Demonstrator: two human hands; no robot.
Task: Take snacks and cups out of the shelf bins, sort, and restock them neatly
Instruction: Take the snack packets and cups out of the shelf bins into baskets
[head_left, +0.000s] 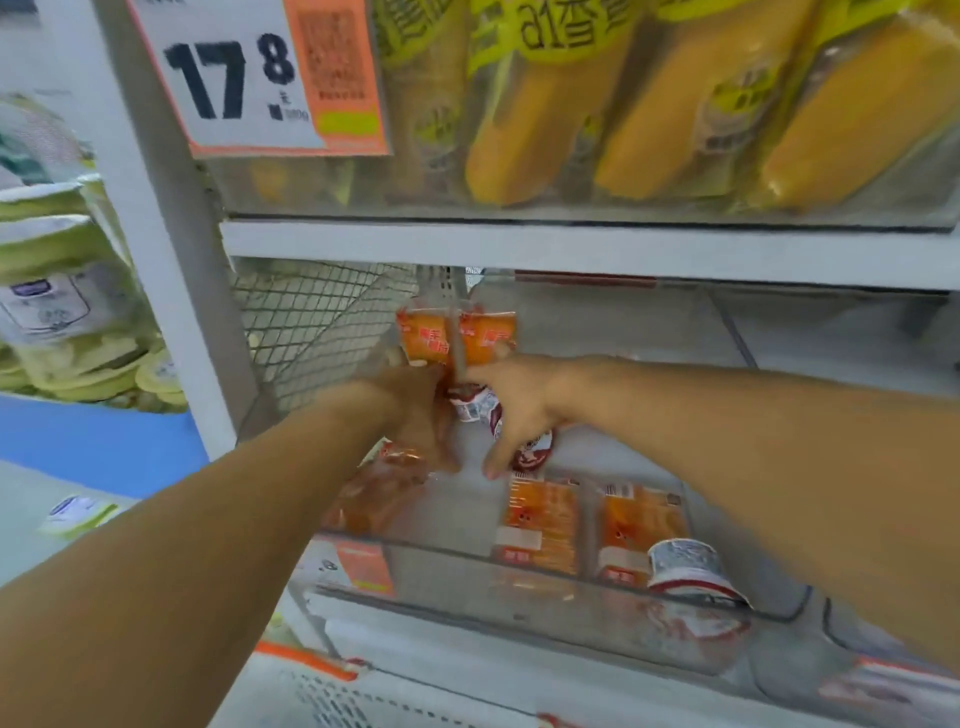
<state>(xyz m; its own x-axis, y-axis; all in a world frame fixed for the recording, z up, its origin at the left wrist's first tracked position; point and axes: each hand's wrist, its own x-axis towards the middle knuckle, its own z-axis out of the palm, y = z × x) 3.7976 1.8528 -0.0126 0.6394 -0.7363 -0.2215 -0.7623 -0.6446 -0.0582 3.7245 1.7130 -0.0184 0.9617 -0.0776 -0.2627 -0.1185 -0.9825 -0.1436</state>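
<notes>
Both my hands reach deep into a clear plastic shelf bin (571, 571). My left hand (415, 410) shows its back, with the fingers curled downward beside a small red-and-white cup (475, 402); what it holds is hidden. My right hand (514, 410) lies over a second red-and-white cup (537, 452), fingers curled down around it and thumb stretched left. Two orange snack packets (457, 335) stand upright at the back of the bin, just beyond both hands. More orange packets (540, 525) lie flat near the front, and another cup (685, 566) lies on its side at the front right.
A wire mesh panel (311, 322) closes the bin's left side. The shelf board (571, 247) above carries long yellow snack bags (545, 130) and a price sign (234, 78). Green-white packs (67, 291) fill the neighbouring shelf on the left. Orange packets (379, 488) lie under my left wrist.
</notes>
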